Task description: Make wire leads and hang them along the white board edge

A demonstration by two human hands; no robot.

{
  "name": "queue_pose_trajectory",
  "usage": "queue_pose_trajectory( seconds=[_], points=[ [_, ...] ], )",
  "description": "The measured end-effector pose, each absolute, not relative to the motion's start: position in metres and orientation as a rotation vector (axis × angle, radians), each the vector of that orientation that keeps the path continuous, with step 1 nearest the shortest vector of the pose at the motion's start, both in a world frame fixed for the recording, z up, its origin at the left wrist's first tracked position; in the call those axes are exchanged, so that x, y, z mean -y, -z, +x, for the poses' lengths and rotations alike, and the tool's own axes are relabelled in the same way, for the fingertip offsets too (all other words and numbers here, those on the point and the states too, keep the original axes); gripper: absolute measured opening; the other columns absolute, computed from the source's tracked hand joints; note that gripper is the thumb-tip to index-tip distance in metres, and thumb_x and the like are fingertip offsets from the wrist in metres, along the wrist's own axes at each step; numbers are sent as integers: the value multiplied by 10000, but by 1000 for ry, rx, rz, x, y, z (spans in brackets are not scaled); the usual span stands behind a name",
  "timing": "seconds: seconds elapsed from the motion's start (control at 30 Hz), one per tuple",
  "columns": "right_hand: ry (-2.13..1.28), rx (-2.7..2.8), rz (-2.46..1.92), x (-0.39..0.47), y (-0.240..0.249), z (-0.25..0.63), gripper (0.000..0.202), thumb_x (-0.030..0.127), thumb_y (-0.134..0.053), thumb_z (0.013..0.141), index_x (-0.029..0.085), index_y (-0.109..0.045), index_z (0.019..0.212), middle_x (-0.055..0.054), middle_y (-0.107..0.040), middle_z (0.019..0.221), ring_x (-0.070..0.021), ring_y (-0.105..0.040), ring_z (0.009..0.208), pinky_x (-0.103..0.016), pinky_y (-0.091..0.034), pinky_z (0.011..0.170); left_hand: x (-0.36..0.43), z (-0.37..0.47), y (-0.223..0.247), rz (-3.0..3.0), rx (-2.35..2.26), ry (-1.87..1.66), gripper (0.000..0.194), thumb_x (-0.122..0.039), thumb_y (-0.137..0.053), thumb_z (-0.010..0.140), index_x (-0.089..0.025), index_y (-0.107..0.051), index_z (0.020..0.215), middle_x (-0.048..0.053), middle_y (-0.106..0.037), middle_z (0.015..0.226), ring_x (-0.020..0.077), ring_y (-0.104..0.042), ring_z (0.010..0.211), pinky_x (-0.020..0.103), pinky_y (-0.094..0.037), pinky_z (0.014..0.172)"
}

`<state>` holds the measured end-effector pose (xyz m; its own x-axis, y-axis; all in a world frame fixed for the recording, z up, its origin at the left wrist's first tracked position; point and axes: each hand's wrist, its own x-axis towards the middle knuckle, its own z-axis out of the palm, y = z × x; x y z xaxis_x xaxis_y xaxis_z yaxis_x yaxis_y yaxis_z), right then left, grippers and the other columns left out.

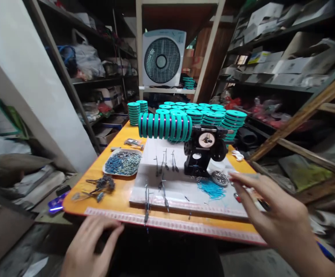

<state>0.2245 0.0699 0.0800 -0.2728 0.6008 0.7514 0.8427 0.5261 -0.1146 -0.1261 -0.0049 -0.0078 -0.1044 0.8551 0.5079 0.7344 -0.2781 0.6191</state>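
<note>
My left hand (89, 246) is at the table's front edge beside a printed ruler strip (173, 224). Its thumb and forefinger tips meet; anything between them is too fine to see. On the right, my right hand (277, 211) is raised with thumb and forefinger closed near a round dish of small metal pieces (220, 178). What it pinches is not visible. Turquoise spools (165, 126) sit in a row on a black winding machine (197, 154). Below them, several thin dark line pieces with small weights (165, 196) lie on a white board (144, 192).
A white tray (135, 174) holds many small blue and green rods. Dark tangled parts (105, 184) lie in front of it. Short blue strands (212, 189) are heaped beside the dish. Stacked turquoise spools (235, 115) stand behind the machine, below a box fan (163, 57). Shelves flank the table.
</note>
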Motion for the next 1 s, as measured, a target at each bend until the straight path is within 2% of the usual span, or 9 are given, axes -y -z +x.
queue_pose_trajectory(
  seconds=[0.17, 0.27, 0.33, 0.43, 0.57, 0.67, 0.73, 0.83, 1.0],
  points=[
    [274, 2060, -909, -58, -101, 156, 256, 145, -506, 843, 176, -574, 1087, -7, -526, 818, 1, -464, 774, -107, -350, 707, -51, -128, -20, 2285, -2001, -1022, 148, -277, -493, 849, -194, -614, 873, 51, -542, 937, 196, -461, 949, 344, -379, 847],
    [163, 2060, -859, -65, -103, 143, 258, 115, -500, 836, 167, -570, 1079, -13, -535, 896, 3, -490, 854, -93, -380, 760, -65, -112, -40, 2132, -1831, -1255, 256, -228, -429, 873, -247, -562, 1091, 41, -508, 1089, 174, -438, 1065, 331, -346, 935],
    [102, 2076, -847, -70, -103, 139, 273, 111, -507, 831, 183, -560, 1088, -13, -535, 929, 1, -497, 882, -90, -393, 779, -79, -101, -58, 1852, -1650, -1410, 271, -243, -390, 891, -223, -551, 1108, 52, -517, 1129, 166, -456, 1079, 303, -353, 920],
    [51, 2104, -835, -72, -100, 132, 281, 116, -501, 833, 199, -557, 1096, -14, -531, 890, 4, -496, 831, -84, -397, 736, -107, -86, -78, 1590, -1445, -1476, 370, -382, -440, 871, -173, -547, 1156, 81, -574, 1081, 169, -538, 942, 283, -408, 821],
    [16, 2123, -799, -69, -91, 129, 268, 124, -480, 844, 194, -557, 1090, -14, -524, 845, 12, -495, 776, -69, -392, 689, -126, -78, -88, 1517, -1396, -1611, 304, -403, -561, 798, -127, -632, 905, 78, -594, 886, 161, -518, 821, 271, -386, 781],
    [-49, 2135, -790, -69, -85, 133, 268, 137, -478, 847, 197, -552, 1098, -8, -532, 855, 20, -507, 768, -50, -399, 681, -107, -77, -89, 1436, -1314, -1690, 223, -362, -550, 814, -138, -556, 816, 50, -547, 831, 139, -488, 809, 257, -375, 785],
    [-162, 2109, -811, -69, -85, 134, 239, 169, -475, 858, 203, -572, 1074, -7, -543, 878, 21, -523, 788, -39, -411, 703, -85, -75, -88, 1317, -1141, -1636, 228, -363, -430, 877, -153, -458, 794, 23, -504, 738, 122, -494, 734, 272, -412, 757],
    [-551, 2005, -962, -75, -92, 124, 253, 317, -477, 875, 197, -602, 1059, -19, -551, 813, 8, -536, 733, -45, -424, 663, -51, -73, -82, 861, -695, -1385, 200, -334, -333, 918, -164, -414, 850, -22, -436, 612, 96, -502, 621, 342, -426, 832],
    [-1723, 1769, -955, -96, -103, 80, 628, 566, -443, 840, 147, -422, 1307, 1, -446, 583, 8, -384, 448, -65, -263, 400, -17, -70, -65, 643, -623, -1249, 171, -248, -404, 900, -132, -472, 1006, 17, -503, 779, 89, -516, 632, 309, -428, 753]
  ],
)
